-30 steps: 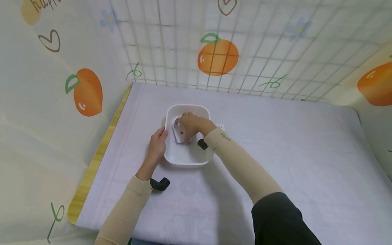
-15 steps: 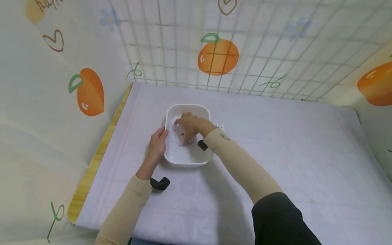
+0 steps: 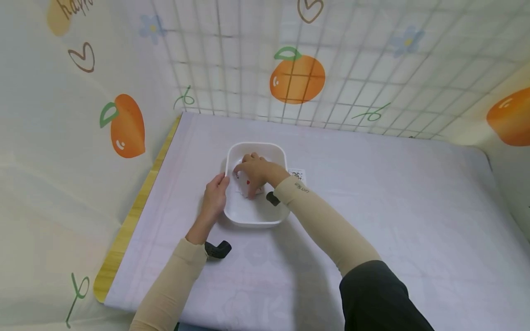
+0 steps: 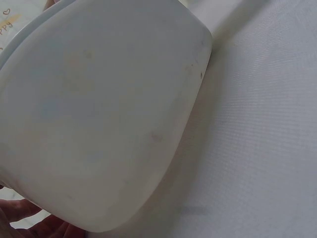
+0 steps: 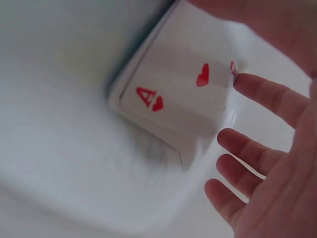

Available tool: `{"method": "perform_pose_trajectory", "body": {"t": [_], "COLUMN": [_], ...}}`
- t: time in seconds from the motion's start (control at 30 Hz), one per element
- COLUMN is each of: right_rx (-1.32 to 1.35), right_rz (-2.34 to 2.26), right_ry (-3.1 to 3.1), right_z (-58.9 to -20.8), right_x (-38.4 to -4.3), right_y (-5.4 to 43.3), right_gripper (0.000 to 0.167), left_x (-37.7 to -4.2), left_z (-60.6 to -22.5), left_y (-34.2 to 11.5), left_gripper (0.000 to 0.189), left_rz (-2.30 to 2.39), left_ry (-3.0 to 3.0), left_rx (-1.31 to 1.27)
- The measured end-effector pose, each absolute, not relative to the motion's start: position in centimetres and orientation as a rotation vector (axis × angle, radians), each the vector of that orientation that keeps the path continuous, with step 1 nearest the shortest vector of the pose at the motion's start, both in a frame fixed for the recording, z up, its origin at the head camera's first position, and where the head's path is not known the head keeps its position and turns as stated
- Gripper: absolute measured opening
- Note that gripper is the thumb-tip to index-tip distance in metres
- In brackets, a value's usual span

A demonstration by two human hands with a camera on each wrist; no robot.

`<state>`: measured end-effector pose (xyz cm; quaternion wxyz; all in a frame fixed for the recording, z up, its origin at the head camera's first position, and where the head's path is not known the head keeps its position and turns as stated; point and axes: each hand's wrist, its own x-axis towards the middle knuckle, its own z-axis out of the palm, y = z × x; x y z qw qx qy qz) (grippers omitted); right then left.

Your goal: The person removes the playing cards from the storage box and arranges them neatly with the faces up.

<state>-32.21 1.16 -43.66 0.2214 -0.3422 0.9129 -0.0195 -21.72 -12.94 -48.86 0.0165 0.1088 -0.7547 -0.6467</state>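
Observation:
A white plastic tub (image 3: 254, 216) stands on the table, and my left hand (image 3: 214, 197) grips its left rim. The left wrist view is mostly filled by the tub's outer wall (image 4: 99, 114), with the left fingers (image 4: 22, 210) at the lower corner. My right hand (image 3: 262, 172) reaches down inside the tub over a small stack of playing cards (image 5: 173, 79), an ace of hearts on top. Thumb and index finger hold the stack at opposite edges; the other fingers (image 5: 242, 176) are spread beside it. Lower cards peek out slightly from under the ace.
Another playing card (image 3: 298, 174) lies on the white tablecloth (image 3: 372, 193) right of the tub, partly hidden by the right wrist. A black wrist mount (image 3: 218, 249) sits by the left sleeve. A grid-backed, fruit-printed curtain (image 3: 339, 59) closes off the back.
The ace, tilted up and shifted at first, now lies flatter over the other cards. The right hand has moved slightly with it; the left hand keeps its grip on the rim.

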Motion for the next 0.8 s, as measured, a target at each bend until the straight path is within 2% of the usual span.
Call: {"method": "perform_pose_trajectory", "body": {"t": [0.57,0.8], "right_rx": [-1.036,-0.991], "right_rz": [-0.042,-0.065], "right_ry": [2.531,2.533], "right_z": [-42.9,-42.1], "right_x": [-32.3,-32.3], "right_y": [1.5,1.9], "right_gripper": [0.081,0.084], "left_x": [-21.5,-21.5], "left_z": [-48.7,-48.8], "left_y": [-12.7,-12.7], "left_gripper": [0.046,0.047], "left_rz": [-2.028,-2.021], "left_ry": [-2.33,-2.344], "left_rx": [0.336,0.347]}}
